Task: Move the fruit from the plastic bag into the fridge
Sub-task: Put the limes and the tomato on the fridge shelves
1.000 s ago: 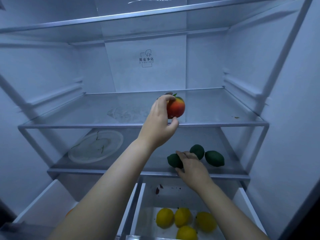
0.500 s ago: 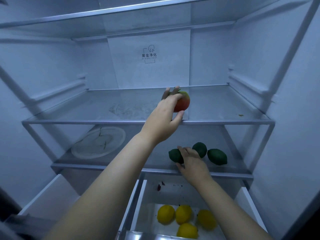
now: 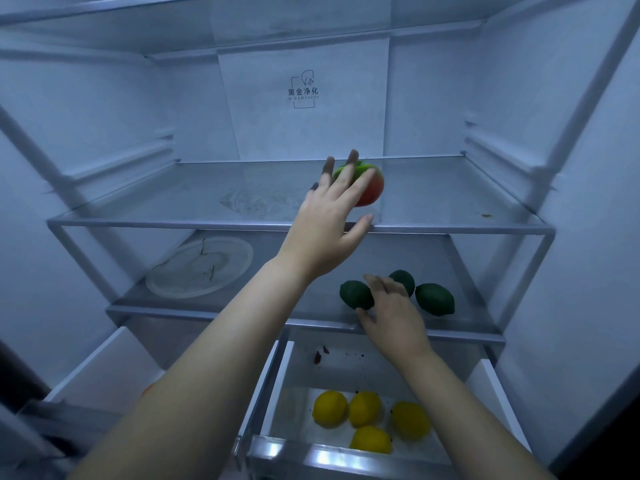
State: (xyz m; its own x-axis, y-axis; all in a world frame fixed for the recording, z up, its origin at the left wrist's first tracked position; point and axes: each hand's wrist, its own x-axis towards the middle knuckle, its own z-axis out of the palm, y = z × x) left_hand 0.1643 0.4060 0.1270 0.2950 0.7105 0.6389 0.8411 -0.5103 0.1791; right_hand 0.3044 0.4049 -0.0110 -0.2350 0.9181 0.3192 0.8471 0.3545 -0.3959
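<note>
A red-and-green peach (image 3: 372,190) lies on the fridge's upper glass shelf (image 3: 173,225), near its front edge. My left hand (image 3: 329,223) reaches over it with the fingers spread and nearly straight, their tips across the fruit's top. On the lower glass shelf (image 3: 207,311) three dark green limes (image 3: 434,299) lie to the right. My right hand (image 3: 394,317) rests among them with relaxed fingers, beside the leftmost lime (image 3: 355,294). The plastic bag is out of view.
A white plate (image 3: 199,266) sits on the left of the lower shelf. Below, an open clear drawer (image 3: 329,459) holds several yellow lemons (image 3: 363,408). Another drawer stands to its left. White fridge walls close in on both sides.
My left hand carried the peach forward onto the upper shelf and its fingers have opened from around it. The right hand stayed by the limes.
</note>
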